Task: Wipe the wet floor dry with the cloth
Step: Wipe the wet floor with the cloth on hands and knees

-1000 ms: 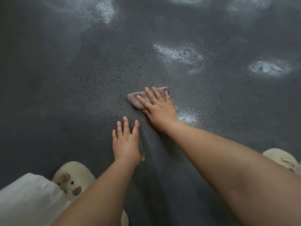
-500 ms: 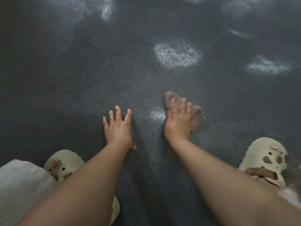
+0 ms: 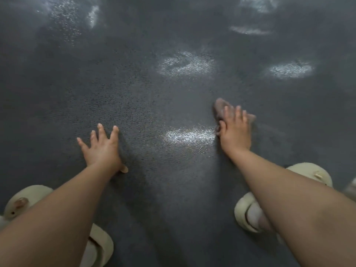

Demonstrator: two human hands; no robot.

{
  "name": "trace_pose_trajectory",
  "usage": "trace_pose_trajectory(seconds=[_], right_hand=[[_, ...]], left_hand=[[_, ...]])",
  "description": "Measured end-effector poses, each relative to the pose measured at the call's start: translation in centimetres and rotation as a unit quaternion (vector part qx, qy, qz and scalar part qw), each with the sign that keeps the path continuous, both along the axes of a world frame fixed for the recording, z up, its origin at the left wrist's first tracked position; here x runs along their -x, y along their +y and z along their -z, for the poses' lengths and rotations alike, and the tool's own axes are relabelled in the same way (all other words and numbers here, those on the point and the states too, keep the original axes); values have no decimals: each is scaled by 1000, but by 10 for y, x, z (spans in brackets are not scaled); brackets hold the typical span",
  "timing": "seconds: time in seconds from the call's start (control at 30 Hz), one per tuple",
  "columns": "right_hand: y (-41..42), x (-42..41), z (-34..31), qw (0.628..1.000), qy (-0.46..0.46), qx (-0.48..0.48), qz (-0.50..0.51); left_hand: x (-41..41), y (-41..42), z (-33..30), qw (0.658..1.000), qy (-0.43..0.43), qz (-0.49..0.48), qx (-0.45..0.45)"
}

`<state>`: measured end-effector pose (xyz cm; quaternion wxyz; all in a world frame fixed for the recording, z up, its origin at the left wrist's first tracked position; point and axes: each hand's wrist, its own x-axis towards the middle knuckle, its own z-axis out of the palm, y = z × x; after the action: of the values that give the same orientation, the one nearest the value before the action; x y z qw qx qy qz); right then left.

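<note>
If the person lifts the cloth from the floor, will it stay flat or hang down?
The cloth would probably hang limp: it looks thin and bunched under the right hand. It may feel heavier than it looks, since it lies on a floor with shiny wet patches.

We see a dull pink cloth (image 3: 219, 108) lying flat on the dark floor (image 3: 134, 97). Shiny wet patches (image 3: 189, 134) glisten just beside it and farther off.

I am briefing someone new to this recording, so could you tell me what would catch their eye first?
Most striking are the shiny wet patches on the dark floor, one glinting between the hands and more farther off. The right hand presses a small cloth flat just right of that patch, while the left hand rests spread on the floor.
</note>
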<state>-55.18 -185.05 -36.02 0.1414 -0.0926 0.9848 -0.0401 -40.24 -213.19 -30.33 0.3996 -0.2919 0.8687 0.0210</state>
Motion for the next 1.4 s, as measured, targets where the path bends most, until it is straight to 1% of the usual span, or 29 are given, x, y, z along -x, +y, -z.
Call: trace_pose_trajectory(seconds=[0.03, 0.07, 0.1, 0.13, 0.17, 0.2, 0.27, 0.33, 0.4, 0.5, 0.57, 0.63, 0.67, 0.8, 0.87, 0.93, 1.0, 1.03, 1.13, 1.17, 1.27, 1.33, 1.37, 1.4], right_hand=[[6, 1, -2, 998, -8, -9, 67], [5, -2, -4, 993, -15, -10, 113], [-2, -10, -7, 990, -25, -3, 138], [-13, -21, -11, 989, -38, 5, 142], [-24, -35, -11, 991, -49, 15, 123], [-35, -51, -11, 995, -48, 22, 83], [-54, -84, -11, 998, -12, 51, -20], [-62, -111, -14, 990, -63, 60, -110], [-60, -125, -15, 976, -95, 42, -192], [-44, -109, -9, 948, -105, 56, -295], [-30, -88, -5, 942, -108, 64, -312], [-16, -70, -9, 956, -97, 60, -271], [-7, -60, -10, 966, -74, 48, -243], [47, -18, -16, 996, -55, -18, -68], [66, -9, -15, 997, -50, -31, 40], [71, -13, -11, 989, -45, -27, 139], [60, -30, -13, 984, -46, -15, 170], [53, -40, -12, 987, -48, -9, 155], [44, -68, -5, 999, -9, -3, 40], [47, -68, -5, 1000, -18, 9, 9], [69, -46, -1, 993, -49, 26, -101], [82, -19, -1, 985, -36, 17, -170], [88, -6, -2, 983, -36, 13, -179], [94, 7, -4, 987, -47, 8, -152]], left_hand=[[1, 2, -1, 1000, -4, 8, 8], [3, 3, -2, 1000, -9, 20, 17], [5, 5, -3, 999, -17, 35, 28], [6, 8, -4, 997, -30, 54, 41], [7, 12, -5, 995, -43, 73, 54], [9, 15, -6, 992, -56, 91, 67], [14, 26, -10, 984, -63, 141, 87], [20, 40, -12, 977, -33, 195, 81], [27, 57, -12, 979, 15, 197, 51], [38, 87, -10, 981, 82, 174, 2], [42, 107, -9, 980, 102, 171, -25], [42, 125, -10, 983, 97, 151, -47], [40, 134, -10, 983, 92, 148, -56], [35, 167, -7, 970, 87, 217, -73], [38, 183, -4, 963, 94, 240, -79], [45, 200, 0, 962, 93, 242, -81], [52, 212, 3, 966, 83, 232, -78], [54, 217, 5, 968, 77, 228, -75], [61, 226, 8, 968, 67, 235, -53], [63, 227, 9, 968, 62, 240, -46], [65, 228, 9, 968, 40, 244, -40], [66, 226, 8, 968, 30, 246, -43], [66, 226, 6, 968, 27, 247, -46], [67, 225, 6, 967, 25, 247, -48]])
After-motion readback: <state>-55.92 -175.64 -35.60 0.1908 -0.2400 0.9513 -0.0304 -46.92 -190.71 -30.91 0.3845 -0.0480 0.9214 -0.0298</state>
